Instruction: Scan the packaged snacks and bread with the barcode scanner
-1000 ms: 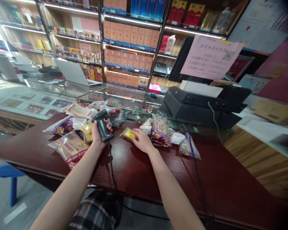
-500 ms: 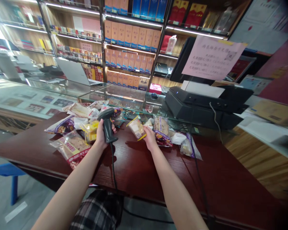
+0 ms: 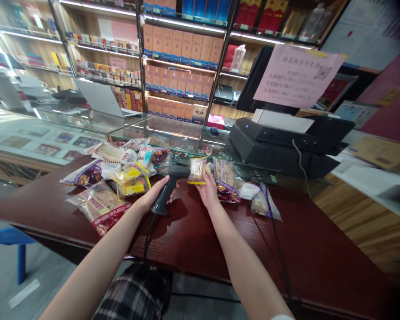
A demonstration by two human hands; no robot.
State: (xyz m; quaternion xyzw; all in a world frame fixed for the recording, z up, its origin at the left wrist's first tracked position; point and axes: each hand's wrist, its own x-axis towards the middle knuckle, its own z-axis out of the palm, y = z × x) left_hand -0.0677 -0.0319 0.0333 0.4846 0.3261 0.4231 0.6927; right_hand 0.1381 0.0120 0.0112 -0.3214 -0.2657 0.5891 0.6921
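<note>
My left hand (image 3: 156, 192) grips a black handheld barcode scanner (image 3: 168, 189) by its handle, with the scanner's head pointing right toward my right hand. My right hand (image 3: 208, 191) holds up a small clear snack packet with yellow edging (image 3: 197, 171) by its lower edge. The scanner's head is close to this packet, with a small gap between them. Several other packaged snacks lie on the counter on both sides of my hands, including a printed bread bag (image 3: 100, 206) and a purple-and-cream packet (image 3: 225, 180).
The dark red wooden counter (image 3: 200, 235) runs beneath my arms, with the scanner's black cable (image 3: 148, 235) hanging over its edge. Beyond stand a glass display case (image 3: 166, 131), a black machine (image 3: 280, 146) below a pink notice (image 3: 298, 75), and shelves of boxed goods (image 3: 176, 58).
The scanner has swung from upright to sideways, moving right toward the packet. My right hand has lifted the packet from the counter and brought it upright.
</note>
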